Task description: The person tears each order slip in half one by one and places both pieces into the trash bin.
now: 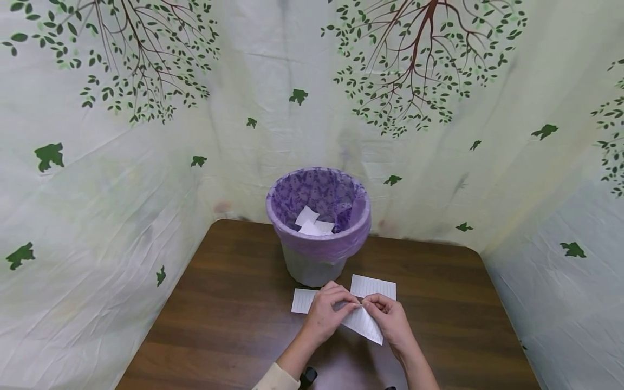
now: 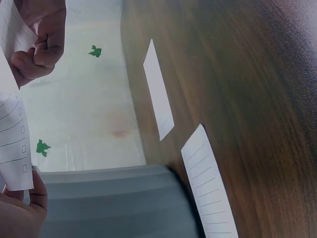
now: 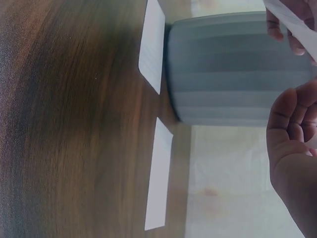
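Note:
Both hands meet over the table in the head view, holding a lined white paper sheet (image 1: 363,326) between them. My left hand (image 1: 325,311) pinches its upper left part between thumb and fingers. My right hand (image 1: 391,320) pinches the paper close to the left fingertips. Small printed boxes run along the edge of the sheet (image 2: 15,148) in the left wrist view. A second flap of paper (image 2: 14,27) shows by the right hand there; whether it is joined to the sheet I cannot tell. In the right wrist view, the right hand's curled fingers (image 3: 292,111) partly hide its grip.
A grey bin (image 1: 312,266) with a purple patterned liner (image 1: 319,245) stands behind the hands, several white paper pieces (image 1: 314,225) inside. One lined paper piece (image 1: 302,301) lies left of the hands, partly covered; another lined piece (image 1: 375,285) lies behind the right hand.

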Tool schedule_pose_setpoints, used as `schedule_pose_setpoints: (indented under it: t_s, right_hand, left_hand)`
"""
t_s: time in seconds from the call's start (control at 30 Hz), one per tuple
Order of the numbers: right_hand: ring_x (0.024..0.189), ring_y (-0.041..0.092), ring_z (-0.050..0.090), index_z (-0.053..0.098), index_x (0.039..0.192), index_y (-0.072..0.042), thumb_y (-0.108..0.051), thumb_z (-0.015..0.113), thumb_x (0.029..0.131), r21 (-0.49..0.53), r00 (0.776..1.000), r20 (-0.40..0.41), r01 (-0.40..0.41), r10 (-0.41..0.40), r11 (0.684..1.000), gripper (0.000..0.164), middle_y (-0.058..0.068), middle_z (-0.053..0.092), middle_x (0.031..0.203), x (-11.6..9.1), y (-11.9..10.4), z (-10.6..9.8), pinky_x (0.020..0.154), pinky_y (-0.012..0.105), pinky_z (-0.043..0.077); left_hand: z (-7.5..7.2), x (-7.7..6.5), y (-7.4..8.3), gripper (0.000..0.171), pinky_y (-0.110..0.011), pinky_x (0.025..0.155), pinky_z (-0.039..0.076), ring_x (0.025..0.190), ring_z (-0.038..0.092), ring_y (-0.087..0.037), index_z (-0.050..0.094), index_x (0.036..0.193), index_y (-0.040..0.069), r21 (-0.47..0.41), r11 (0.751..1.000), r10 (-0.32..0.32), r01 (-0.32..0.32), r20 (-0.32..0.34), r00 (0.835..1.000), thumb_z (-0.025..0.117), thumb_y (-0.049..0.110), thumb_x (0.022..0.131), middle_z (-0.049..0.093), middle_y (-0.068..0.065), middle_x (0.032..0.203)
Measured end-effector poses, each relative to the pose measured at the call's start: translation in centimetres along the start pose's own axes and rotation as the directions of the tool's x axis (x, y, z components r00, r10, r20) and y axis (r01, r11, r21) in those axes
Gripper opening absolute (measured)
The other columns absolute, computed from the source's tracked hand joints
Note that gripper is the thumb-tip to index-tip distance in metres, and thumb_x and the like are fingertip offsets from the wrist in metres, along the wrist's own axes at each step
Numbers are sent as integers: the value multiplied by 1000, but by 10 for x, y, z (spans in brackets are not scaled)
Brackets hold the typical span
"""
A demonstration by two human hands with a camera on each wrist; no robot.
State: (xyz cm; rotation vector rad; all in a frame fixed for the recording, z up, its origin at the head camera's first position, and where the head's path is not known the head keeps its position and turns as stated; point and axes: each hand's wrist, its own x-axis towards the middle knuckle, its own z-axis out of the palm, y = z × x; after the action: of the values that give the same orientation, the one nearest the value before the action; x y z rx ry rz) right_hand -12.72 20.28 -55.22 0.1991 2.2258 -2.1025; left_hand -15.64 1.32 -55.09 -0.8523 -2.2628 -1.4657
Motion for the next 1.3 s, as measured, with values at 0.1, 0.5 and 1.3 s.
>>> schedule_pose_setpoints:
  t_s: [0.1, 0.5, 1.3]
  right_hand:
    - [67, 7, 66, 72, 99, 7, -9, 73, 98, 4, 1000, -2, 3, -3, 1000, 16, -4, 71, 77, -1, -1, 0, 60, 21, 53]
    - [66, 7, 64, 72, 100, 9, -7, 72, 99, -1, 1000, -19, 8, -8, 1000, 16, -5, 71, 77, 1, -1, -1, 59, 21, 52]
    - [64, 8, 61, 73, 101, 7, -5, 71, 98, -29, 999, -38, -1, 0, 1000, 13, -2, 72, 78, 6, 3, -2, 57, 20, 48]
  left_hand:
    - [-1, 0, 2, 6, -19, 82, 49, 89, 63, -9, 83, 91, 17, -1, 1000, 7, -7, -3, 1000, 84, 22, 89, 77, 8, 85]
    - [-6, 3, 12, 6, -19, 82, 51, 90, 62, -8, 83, 93, 17, -27, 1000, -3, 3, 12, 1000, 85, 21, 89, 77, 8, 87]
    - [-12, 8, 22, 4, -20, 81, 52, 91, 62, -8, 82, 93, 17, -60, 998, 10, -8, 24, 1000, 83, 21, 91, 77, 9, 89]
